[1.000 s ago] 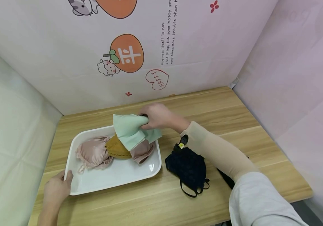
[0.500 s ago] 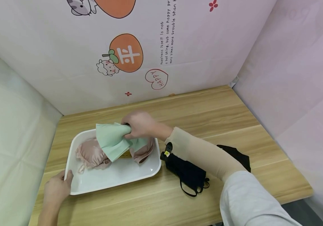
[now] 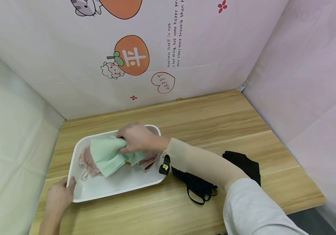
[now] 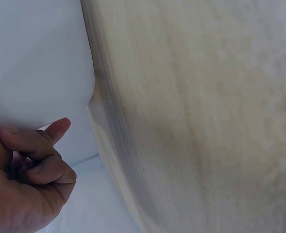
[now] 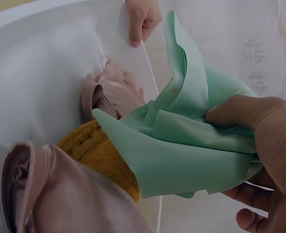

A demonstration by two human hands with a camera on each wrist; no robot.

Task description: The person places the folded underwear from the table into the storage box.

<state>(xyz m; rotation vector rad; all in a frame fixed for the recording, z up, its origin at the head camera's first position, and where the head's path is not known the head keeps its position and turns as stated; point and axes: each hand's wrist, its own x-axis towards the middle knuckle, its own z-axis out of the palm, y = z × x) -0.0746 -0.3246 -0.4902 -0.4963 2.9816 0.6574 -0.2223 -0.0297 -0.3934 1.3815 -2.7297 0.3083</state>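
Over the white tray [image 3: 118, 192] in the head view, the right hand [image 3: 137, 137] grips a bunched mint cloth [image 3: 104, 153], while the left hand [image 3: 59, 195] pinches the tray's left rim. Beneath that rim, the left wrist view shows curled fingers; the right wrist view shows mustard [image 5: 101, 155] and pink garments [image 5: 79, 199] inside the tray, below the cloth.

White tray [image 3: 121, 182]; inside: plain mint-green cloth [image 3: 106, 155], mustard textured-pattern garment [image 5: 109, 153], dusty-pink garments [image 5: 79, 194]. Right of tray: near-black strappy garment [image 3: 193, 182]. Under tray: tan wood-grain tabletop [image 3: 209, 114].
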